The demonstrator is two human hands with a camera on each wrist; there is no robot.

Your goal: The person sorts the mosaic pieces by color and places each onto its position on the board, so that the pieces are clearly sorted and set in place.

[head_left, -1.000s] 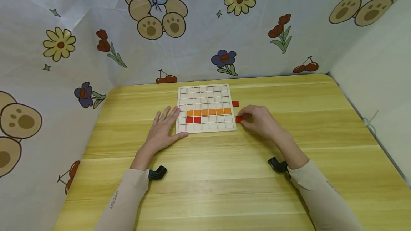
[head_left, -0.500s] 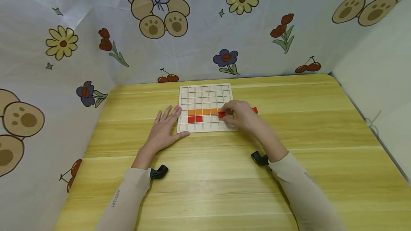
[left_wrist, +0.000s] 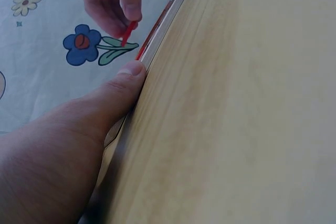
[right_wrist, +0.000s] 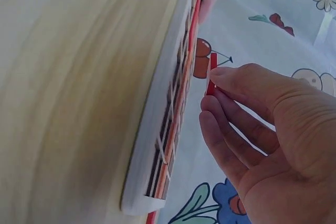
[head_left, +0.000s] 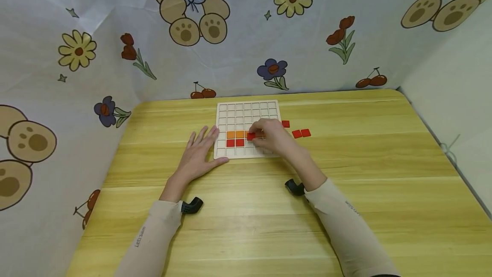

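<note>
A pale wooden grid board [head_left: 247, 106] lies on the table, partly covered by my right hand [head_left: 272, 135]. Thumb and fingertips of that hand pinch a small red square tile [head_left: 251, 136] above the board; the right wrist view shows the tile [right_wrist: 213, 60] edge-on, with a gap between it and the board. Orange tiles [head_left: 230, 134] lie in one row, some hidden behind the hand. Two red tiles [head_left: 235, 143] sit in the row nearer me. My left hand [head_left: 195, 155] is spread flat at the board's left edge, its thumb [left_wrist: 131, 72] at the near-left corner.
Right of the board are loose red tiles: one tile [head_left: 285, 124] at its edge and a pair of tiles [head_left: 301, 133] farther out. A printed cloth [head_left: 246, 33] hangs behind the wooden table [head_left: 238, 213]. Black wrist devices [head_left: 192, 205] stick out from both sleeves.
My right hand has carried the red tile from the table at the board's right side leftward over the grid. The left hand has kept its place. The head view has shifted slightly.
</note>
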